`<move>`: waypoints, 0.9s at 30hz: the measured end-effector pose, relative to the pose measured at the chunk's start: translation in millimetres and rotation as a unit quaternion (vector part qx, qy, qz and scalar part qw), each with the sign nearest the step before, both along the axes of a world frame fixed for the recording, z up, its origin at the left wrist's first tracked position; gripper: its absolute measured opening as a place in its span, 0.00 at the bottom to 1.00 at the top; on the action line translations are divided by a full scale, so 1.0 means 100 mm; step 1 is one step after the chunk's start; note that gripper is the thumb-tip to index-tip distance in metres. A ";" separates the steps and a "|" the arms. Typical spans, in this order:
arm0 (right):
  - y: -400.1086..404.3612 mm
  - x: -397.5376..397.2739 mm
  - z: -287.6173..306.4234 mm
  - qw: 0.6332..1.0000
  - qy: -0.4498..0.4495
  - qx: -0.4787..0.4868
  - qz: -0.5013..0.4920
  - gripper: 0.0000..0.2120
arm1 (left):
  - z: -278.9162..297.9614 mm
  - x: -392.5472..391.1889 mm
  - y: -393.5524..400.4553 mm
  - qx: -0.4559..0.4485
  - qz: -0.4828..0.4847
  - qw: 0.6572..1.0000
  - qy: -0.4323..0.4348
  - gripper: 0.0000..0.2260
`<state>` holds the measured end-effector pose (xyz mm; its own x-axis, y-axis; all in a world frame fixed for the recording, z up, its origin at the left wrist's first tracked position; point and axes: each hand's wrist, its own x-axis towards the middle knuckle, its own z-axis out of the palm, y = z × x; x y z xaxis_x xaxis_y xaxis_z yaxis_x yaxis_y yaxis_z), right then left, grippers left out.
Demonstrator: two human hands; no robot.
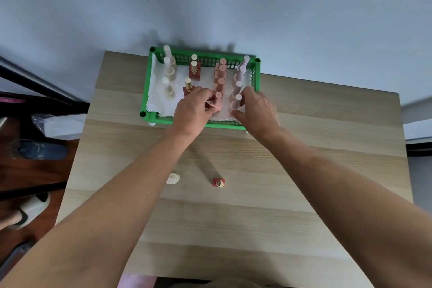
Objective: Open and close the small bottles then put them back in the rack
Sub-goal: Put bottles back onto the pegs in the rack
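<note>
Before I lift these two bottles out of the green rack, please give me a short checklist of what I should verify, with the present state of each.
1. Left hand grips the pink bottle: ok, fingers curl round it.
2. Right hand grips the lilac bottle: ok, thumb and fingers close on its sides.
3. Caps on both gripped bottles: ok, both in place.
4. Neighbour bottles clear of the lift: not ok, the dark red bottle stands close by the left hand.
5. Green rack flat on the table: ok.
6. Free table spot: ok, beside the cream bottle and the red bottle.
</note>
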<state>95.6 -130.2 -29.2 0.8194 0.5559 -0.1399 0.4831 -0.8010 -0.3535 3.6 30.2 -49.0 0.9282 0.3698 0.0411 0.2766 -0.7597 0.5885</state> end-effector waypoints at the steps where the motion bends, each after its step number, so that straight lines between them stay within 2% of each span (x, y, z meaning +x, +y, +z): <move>1: 0.00 0.00 0.00 1.000 0.001 0.002 -0.003 0.17 | 0.00 0.00 0.00 -0.001 0.001 1.000 -0.003 0.12; 5: 0.00 0.00 0.01 1.000 0.007 0.008 -0.003 0.24 | -0.01 -0.02 0.00 -0.004 0.001 1.000 -0.010 0.12; 9: -0.01 0.05 0.02 1.000 0.002 0.005 0.007 0.30 | -0.01 -0.03 0.01 -0.012 0.004 1.000 -0.007 0.17; 17: 0.06 0.25 0.09 0.996 0.035 -0.057 0.057 0.36 | 0.03 0.10 0.05 0.006 -0.012 0.999 0.042 0.27; 21: 0.07 0.34 0.12 0.992 0.075 -0.073 0.076 0.34 | 0.03 0.14 0.05 0.010 -0.020 0.999 0.033 0.27; 27: 0.11 0.41 0.16 0.987 0.110 -0.070 0.091 0.39 | 0.02 0.16 0.04 0.001 -0.022 1.000 0.015 0.23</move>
